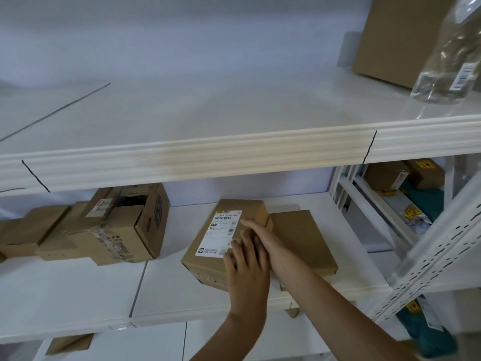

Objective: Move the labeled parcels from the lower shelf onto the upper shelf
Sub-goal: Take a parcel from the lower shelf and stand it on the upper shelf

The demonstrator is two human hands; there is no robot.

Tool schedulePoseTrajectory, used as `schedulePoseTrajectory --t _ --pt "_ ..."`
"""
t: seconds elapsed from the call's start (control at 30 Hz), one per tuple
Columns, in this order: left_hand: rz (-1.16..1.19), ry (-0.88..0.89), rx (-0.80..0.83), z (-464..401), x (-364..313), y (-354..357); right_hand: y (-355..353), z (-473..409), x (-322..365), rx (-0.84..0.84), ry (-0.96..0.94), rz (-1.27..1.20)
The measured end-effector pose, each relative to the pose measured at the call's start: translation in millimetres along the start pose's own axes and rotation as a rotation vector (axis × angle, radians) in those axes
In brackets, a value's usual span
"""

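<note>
A brown cardboard parcel (208, 259) with a white shipping label on top sits in the middle of the white lower shelf (78, 290). My left hand (247, 267) lies over its near right corner, fingers spread on the top. My right hand (263, 238) rests beside it along the parcel's right top edge. Both hands press on the parcel, which still rests on the shelf. The white upper shelf (208, 113) above is bare across its middle and left.
A flat brown box (304, 238) touches the parcel's right side. Several taped cartons (112, 230) crowd the lower shelf's left. A large carton (395, 37) and a clear plastic packet (450, 56) occupy the upper shelf's right. A perforated white upright (442, 251) stands at the right.
</note>
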State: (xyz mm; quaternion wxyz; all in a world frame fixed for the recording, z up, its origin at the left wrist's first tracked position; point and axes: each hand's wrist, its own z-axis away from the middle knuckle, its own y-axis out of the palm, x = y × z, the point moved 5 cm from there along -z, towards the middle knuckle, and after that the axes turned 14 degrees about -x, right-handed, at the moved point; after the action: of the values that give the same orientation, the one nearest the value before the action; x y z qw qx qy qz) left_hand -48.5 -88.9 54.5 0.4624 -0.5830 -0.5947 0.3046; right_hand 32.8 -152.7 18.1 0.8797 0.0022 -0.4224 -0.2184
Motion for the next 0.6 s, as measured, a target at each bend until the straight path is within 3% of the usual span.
schedulePoseTrajectory --t 0.13,0.3,0.37,0.47,0.6 --pt "0.356 -0.010 -0.075 -7 14 -22 -12 2 6 0.076 -0.048 0.157" --pt "0.823 -0.215 -0.074 -39 75 -13 -38 -2 21 -0.009 -0.121 0.282" --pt "1.030 -0.410 0.068 -53 100 8 -43 -4 26 0.016 -0.161 0.323" --pt "1.494 -0.714 0.522 -54 106 45 -51 -3 30 0.059 -0.175 0.316" --pt "1.798 -0.767 0.720 -42 96 65 -56 -2 32 0.071 -0.199 0.322"
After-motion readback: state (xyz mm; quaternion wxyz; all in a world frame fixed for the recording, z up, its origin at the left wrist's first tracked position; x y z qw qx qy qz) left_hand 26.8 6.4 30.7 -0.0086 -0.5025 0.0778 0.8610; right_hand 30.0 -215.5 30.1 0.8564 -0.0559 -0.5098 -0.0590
